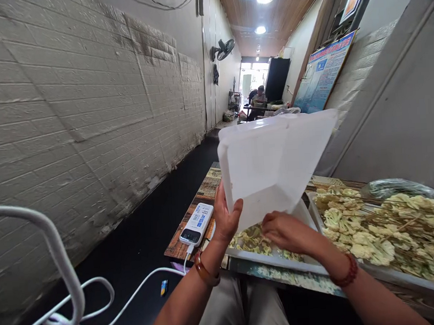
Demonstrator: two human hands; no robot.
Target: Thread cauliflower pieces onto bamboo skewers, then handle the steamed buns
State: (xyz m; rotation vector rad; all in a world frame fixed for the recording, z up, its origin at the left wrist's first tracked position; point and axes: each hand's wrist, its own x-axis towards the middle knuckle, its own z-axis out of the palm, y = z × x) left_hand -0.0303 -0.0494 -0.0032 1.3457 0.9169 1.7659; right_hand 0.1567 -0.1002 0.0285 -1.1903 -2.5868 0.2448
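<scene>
A white plastic tub point(261, 164) is tipped up in front of me, over a shallow tray point(282, 265) of small cauliflower pieces point(253, 238). My left hand point(225, 216) grips the tub's left side, thumb on the near face and fingers behind. At the tub's lower edge, above the cauliflower pieces, my right hand point(285, 231) has its fingers curled and bent down. What those fingertips hold, if anything, is hidden. To the right lies another tray point(317, 212) heaped with cauliflower florets on thin sticks point(375, 226).
A white power bank point(198, 225) with a plugged-in cable point(153, 274) lies on the wooden table point(204, 195) left of the tub. A clear plastic bag point(406, 190) sits behind the florets. A brick-patterned wall point(89, 116) runs along the left. Far back, a person point(259, 98) sits at a table.
</scene>
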